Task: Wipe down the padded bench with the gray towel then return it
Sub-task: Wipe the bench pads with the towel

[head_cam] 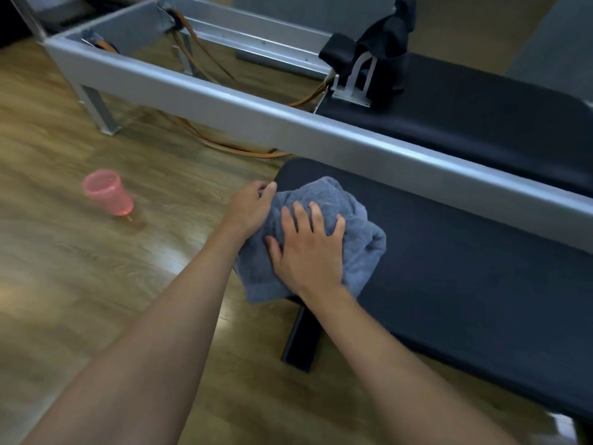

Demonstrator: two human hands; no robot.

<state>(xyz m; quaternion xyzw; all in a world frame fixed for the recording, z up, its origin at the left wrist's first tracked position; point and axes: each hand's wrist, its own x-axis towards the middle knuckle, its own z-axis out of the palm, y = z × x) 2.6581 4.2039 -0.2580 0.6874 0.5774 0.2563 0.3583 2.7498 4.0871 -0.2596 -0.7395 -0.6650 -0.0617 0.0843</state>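
Note:
The gray towel (356,239) lies bunched on the left end of the dark padded bench (475,271), and part of it hangs over the bench's near-left edge. My left hand (248,208) grips the towel's left edge with curled fingers. My right hand (309,248) lies flat on top of the towel with its fingers spread, pressing it onto the padding. The bench runs from the centre of the view to the lower right, and its black leg (301,338) shows underneath.
A silver metal frame (224,101) with orange cords (231,144) stands just behind the bench, carrying a second dark pad (481,123) and a black rest (385,49). A pink cup (109,194) stands on the wooden floor (80,284) to the left.

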